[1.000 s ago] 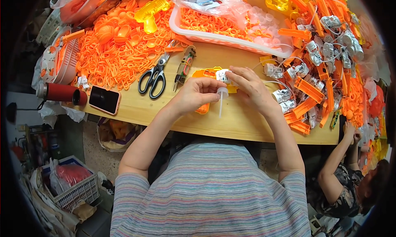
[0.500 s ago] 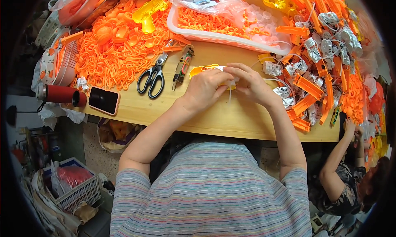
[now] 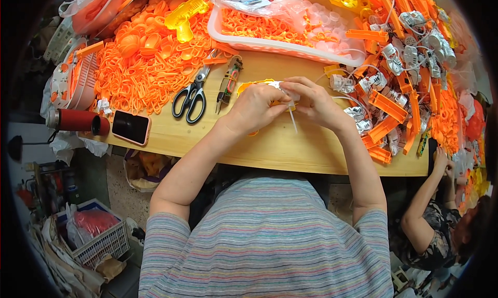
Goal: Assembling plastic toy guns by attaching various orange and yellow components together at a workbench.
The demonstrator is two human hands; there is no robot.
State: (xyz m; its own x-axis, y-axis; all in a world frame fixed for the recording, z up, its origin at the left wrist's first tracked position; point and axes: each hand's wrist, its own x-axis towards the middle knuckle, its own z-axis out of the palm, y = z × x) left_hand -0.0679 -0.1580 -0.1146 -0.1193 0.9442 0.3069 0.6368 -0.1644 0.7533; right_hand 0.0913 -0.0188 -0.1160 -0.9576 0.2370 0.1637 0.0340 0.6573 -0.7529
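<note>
Over the middle of the wooden table (image 3: pixel 290 153), my two hands meet at one small assembly. My left hand (image 3: pixel 254 110) is closed around a yellow plastic shell (image 3: pixel 245 86), much of it covered by the fingers. My right hand (image 3: pixel 320 107) has its fingers bent and pinching at a white plastic part (image 3: pixel 292 96) at the shell's right end. From that part a thin white cord (image 3: pixel 294 122) hangs down toward the table edge. How the parts fit together is hidden by my fingers. Left of my hands lie black-handled scissors (image 3: pixel 193 102) and a slim tool wrapped in tape (image 3: pixel 228 84).
Orange plastic loops and spoons (image 3: pixel 140 70) are heaped at the left. A white basket (image 3: pixel 290 45) stands at the back. White corded units (image 3: pixel 373 82) and orange pieces crowd the right. A phone (image 3: pixel 131 127) and red flask (image 3: pixel 75 119) lie left. Another person (image 3: pixel 430 225) sits right.
The white cord's lower end has swung slightly right and shows longer. My hands stay nearly in place, with small finger shifts. An orange-yellow edge now shows below my left hand.
</note>
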